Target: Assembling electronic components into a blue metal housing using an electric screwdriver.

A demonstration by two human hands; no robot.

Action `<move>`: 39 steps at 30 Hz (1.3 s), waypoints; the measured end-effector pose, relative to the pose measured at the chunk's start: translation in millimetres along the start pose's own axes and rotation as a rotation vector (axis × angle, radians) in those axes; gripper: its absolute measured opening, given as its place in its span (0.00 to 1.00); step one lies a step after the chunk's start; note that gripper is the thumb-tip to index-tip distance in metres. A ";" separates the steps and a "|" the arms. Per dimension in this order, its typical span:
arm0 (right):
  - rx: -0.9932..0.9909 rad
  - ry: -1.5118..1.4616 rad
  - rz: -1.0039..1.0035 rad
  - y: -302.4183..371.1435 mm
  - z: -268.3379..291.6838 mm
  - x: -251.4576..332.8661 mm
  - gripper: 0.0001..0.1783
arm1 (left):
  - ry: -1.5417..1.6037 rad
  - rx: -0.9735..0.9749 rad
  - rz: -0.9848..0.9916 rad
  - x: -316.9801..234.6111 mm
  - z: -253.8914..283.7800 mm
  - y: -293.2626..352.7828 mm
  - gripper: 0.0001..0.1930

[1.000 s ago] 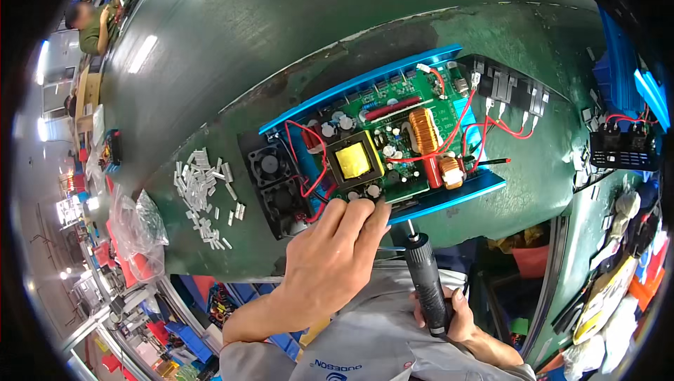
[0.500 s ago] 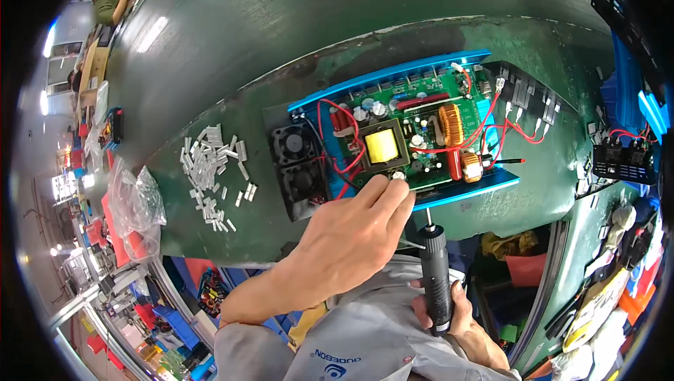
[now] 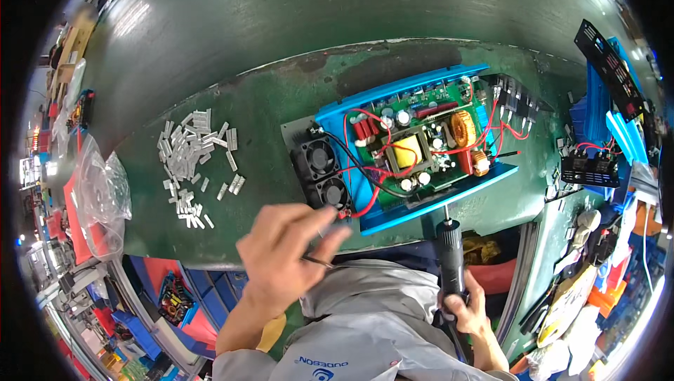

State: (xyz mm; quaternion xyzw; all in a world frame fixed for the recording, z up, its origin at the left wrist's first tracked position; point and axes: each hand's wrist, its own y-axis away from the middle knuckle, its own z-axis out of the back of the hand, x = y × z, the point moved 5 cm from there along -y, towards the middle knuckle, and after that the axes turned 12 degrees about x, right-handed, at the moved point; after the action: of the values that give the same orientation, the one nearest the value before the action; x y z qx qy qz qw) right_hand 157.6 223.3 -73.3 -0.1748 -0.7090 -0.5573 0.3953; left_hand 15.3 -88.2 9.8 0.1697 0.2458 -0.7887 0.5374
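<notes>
Now the left hand [image 3: 281, 255] is off the board [image 3: 444, 162], near the 2 fans [image 3: 321, 158] (blurred; its grip I can't tell), leaving the blue case [image 3: 414, 205] on the bench [image 3: 263, 111] without that support. The right hand [image 3: 469, 305] clutches the driver [image 3: 450, 255], bit [image 3: 446, 212] at the case.

The left hand [image 3: 281, 255] hovers palm down, fingers [image 3: 309, 229] loosely bent and parted; the right hand [image 3: 469, 305], lower in view, curls in a grip.

The casing [image 3: 407, 209] is blue, the screwdriver [image 3: 451, 258] black (the transformer [image 3: 406, 151] yellow-centred).
</notes>
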 end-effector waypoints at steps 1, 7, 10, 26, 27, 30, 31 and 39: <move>0.050 -0.144 0.054 -4.1 -11.8 11.3 0.24 | 0.037 0.038 -0.006 -8.1 -6.3 3.2 0.17; -0.095 -0.110 0.041 0.5 -11.0 -6.1 0.40 | -0.020 -0.056 -0.024 -7.5 -31.9 -13.1 0.17; -0.249 -0.062 0.146 9.9 6.8 -3.2 0.44 | 0.008 -0.080 -0.058 -4.3 -30.1 -5.2 0.17; -0.984 0.958 0.533 -28.3 132.3 131.7 0.20 | -0.110 -0.325 0.519 107.2 55.1 80.5 0.10; -0.970 0.952 0.556 -31.2 116.8 135.9 0.19 | -0.119 -0.297 0.555 109.5 55.0 77.9 0.10; -0.914 0.970 0.596 -38.3 80.8 143.8 0.16 | -0.132 -0.314 0.587 124.7 56.8 75.0 0.11; -0.869 1.007 0.621 -41.7 71.1 145.3 0.16 | -0.141 -0.354 0.588 130.2 61.2 79.2 0.11; -0.721 0.867 0.798 -67.4 47.9 132.8 0.16 | -0.335 -0.215 0.472 153.5 45.4 73.5 0.05</move>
State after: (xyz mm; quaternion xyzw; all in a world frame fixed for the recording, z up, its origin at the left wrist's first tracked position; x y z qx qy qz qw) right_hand 10.5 220.7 -20.2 -0.3042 -0.1389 -0.5896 0.7352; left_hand 27.6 -253.6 -49.6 0.0317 0.1897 -0.6284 0.7537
